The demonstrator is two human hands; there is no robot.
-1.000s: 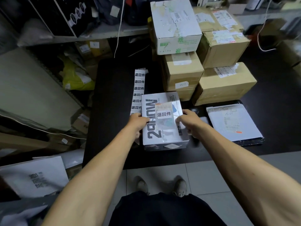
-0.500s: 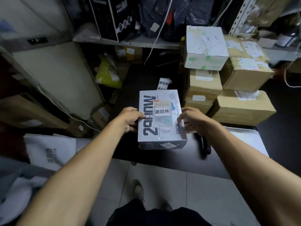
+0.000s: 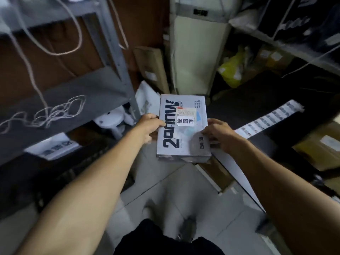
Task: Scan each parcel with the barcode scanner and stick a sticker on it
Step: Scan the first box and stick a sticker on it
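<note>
At the bottom centre of the frame are the person's dark trousers (image 3: 165, 240) and, just above them, a blurred shoe (image 3: 185, 229) on the pale tiled floor (image 3: 165, 190). Two bare forearms reach up from the lower corners toward the middle of the frame.

There, both hands hold a grey box (image 3: 184, 129) in the air above the floor, flat side up. The left hand (image 3: 150, 126) grips the box's left edge, thumb on top and fingers curled underneath. The right hand (image 3: 219, 134) grips the right edge, its fingers clamped round the rim with the thumb lying on the top face. Large dark letters run along the left side of the top. A white sticker (image 3: 185, 121) with three printed characters sits on the upper middle of the top face, overlapping the lower edge of a shipping label (image 3: 185, 112).

To the right of the box, a strip of stickers (image 3: 270, 120) lies on the dark bench (image 3: 266, 144), running from beside the right hand up toward the right edge. Brown cardboard boxes (image 3: 320, 150) sit at the right edge.

On the left stands a grey metal shelf (image 3: 60, 100) with a tangle of pale cord (image 3: 55, 111) lying on it. A white round stool (image 3: 110, 119) sits beyond it, left of the box.

Farther back, at upper centre, stands a tall cream panel (image 3: 195, 57), and to its right a yellow bag (image 3: 231, 70) lies under another shelf.
</note>
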